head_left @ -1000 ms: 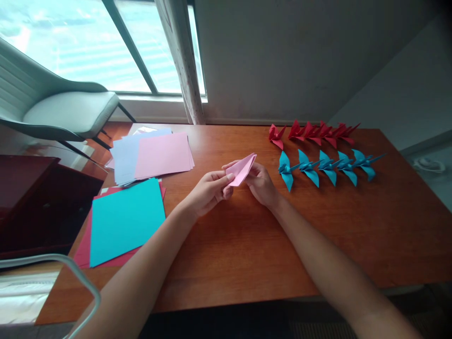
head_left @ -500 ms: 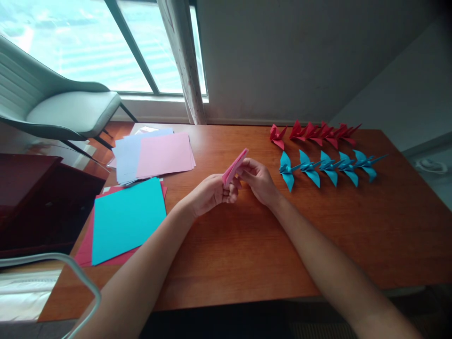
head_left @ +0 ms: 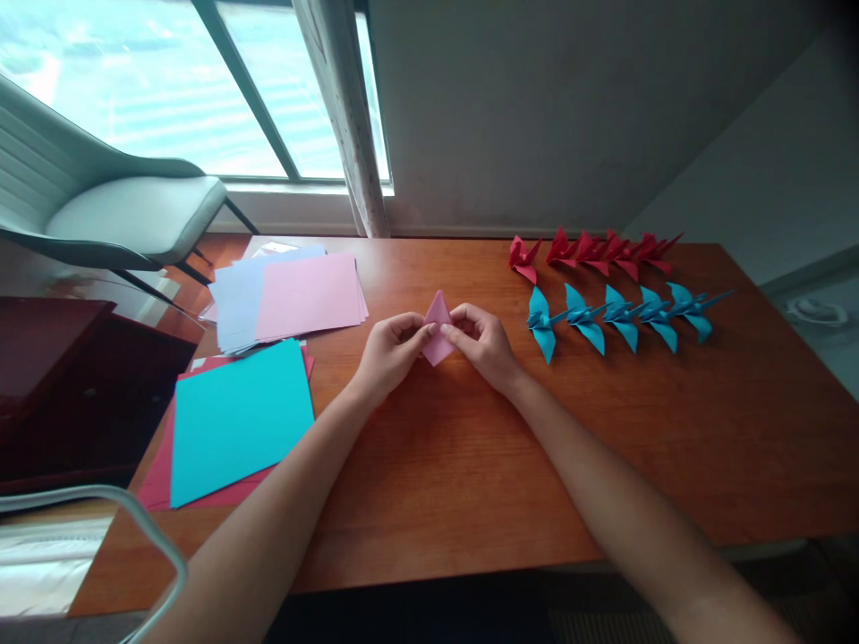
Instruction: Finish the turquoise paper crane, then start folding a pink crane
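A small pink folded paper (head_left: 438, 309), shaped like a narrow diamond with its point away from me, is held between both hands over the middle of the table. My left hand (head_left: 395, 351) pinches its left side, thumb on the face toward me. On the right side my right hand (head_left: 487, 344) grips it the same way, and the two thumbs nearly meet at its middle. The fingers behind the paper are partly hidden. To the right lie a row of blue paper cranes (head_left: 621, 315) and, behind them, a row of red paper cranes (head_left: 591, 249).
Pink sheets (head_left: 309, 295) overlap pale blue sheets (head_left: 234, 300) at the table's back left. Nearer me, blue paper (head_left: 242, 425) covers red sheets (head_left: 157, 478). A white chair (head_left: 134, 219) stands beyond the left edge by the window. A pale curved tube (head_left: 144, 514) crosses the lower left.
The folded paper has turned from edge-on and slanted to showing its diamond face toward me. Both hands now hold it symmetrically by its sides, thumbs in front.
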A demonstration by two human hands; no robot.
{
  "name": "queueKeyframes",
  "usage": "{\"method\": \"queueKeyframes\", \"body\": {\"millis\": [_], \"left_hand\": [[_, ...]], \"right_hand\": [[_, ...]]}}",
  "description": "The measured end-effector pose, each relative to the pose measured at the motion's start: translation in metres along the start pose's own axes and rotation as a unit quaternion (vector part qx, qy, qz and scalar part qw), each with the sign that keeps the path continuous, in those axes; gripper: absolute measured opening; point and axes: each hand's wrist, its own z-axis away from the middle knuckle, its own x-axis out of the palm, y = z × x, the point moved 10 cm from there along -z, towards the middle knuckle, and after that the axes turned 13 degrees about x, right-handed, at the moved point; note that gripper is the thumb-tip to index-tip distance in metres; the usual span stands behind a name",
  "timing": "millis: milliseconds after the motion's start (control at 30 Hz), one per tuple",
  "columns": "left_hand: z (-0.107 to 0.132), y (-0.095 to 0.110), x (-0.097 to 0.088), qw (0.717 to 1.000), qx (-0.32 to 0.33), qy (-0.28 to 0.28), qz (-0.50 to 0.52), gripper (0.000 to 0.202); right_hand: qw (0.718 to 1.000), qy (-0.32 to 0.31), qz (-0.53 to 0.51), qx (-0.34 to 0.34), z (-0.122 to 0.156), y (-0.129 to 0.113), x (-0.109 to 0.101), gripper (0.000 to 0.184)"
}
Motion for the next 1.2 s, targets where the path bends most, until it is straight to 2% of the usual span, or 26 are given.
{"method": "queueKeyframes", "body": {"millis": [233, 467, 600, 733, 867, 967, 1200], "left_hand": [[0.002, 0.002, 0.012, 0.998, 0.007, -0.064, -0.021, 0.034], [0.008, 0.004, 0.025, 0.992, -0.016, -0.12, -0.017, 0.029], [0.009, 0.003, 0.026, 0.99, -0.036, -0.133, 0.003, 0.031], [0.007, 0.002, 0.02, 0.994, -0.037, -0.1, 0.007, 0.029], [0.003, 0.003, 0.009, 0.999, -0.031, -0.034, 0.012, 0.027], [0.002, 0.005, 0.001, 0.999, -0.026, 0.01, 0.024, 0.027], [0.003, 0.005, -0.001, 0.999, -0.023, 0.025, 0.04, 0.032]], "right_hand": [[1.0, 0.022, -0.009, 0.008, 0.001, 0.0, -0.004, 0.037], [0.993, 0.112, 0.0, -0.041, 0.003, -0.007, -0.024, 0.03], [0.982, 0.18, -0.034, -0.054, 0.004, -0.005, -0.042, 0.029], [0.979, 0.192, -0.035, -0.064, 0.004, -0.008, -0.045, 0.032], [0.99, 0.133, 0.003, -0.051, 0.002, -0.007, -0.031, 0.039], [0.994, 0.1, 0.028, -0.046, 0.001, -0.003, -0.022, 0.037], [0.991, 0.103, 0.061, -0.059, 0.001, 0.0, -0.019, 0.028]]}}
